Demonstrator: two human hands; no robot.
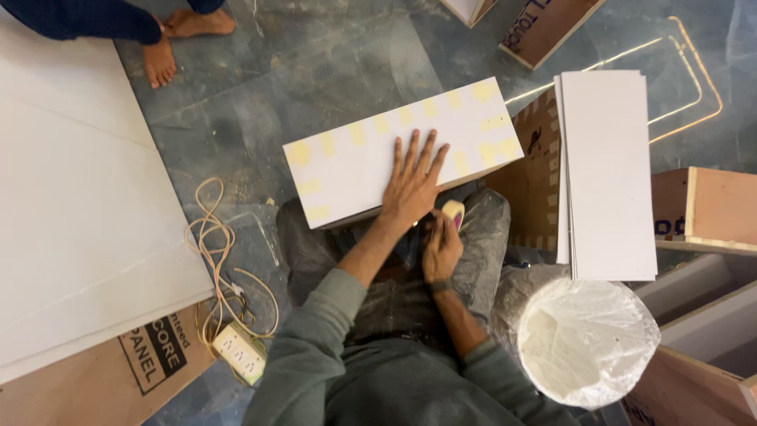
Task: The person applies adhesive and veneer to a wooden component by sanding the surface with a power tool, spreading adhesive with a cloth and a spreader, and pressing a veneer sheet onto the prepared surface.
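A long white box [355, 166] with several strips of yellowish masking tape along its edges rests across my knees. My left hand [412, 183] lies flat on its top face, fingers spread, near the near edge. Just below that edge, my right hand [441, 246] grips a roll of masking tape [453, 211] held against the box's side. I sit on the floor in paint-stained grey trousers.
A large white sheet [71, 205] lies at left over a cardboard panel [118, 371]. A cable and power strip [238, 351] lie beside it. A stack of white boards [609, 173], wooden boxes [710, 209] and a plastic-lined bucket [587, 339] stand at right. Another person's bare feet [169, 43] are at the top left.
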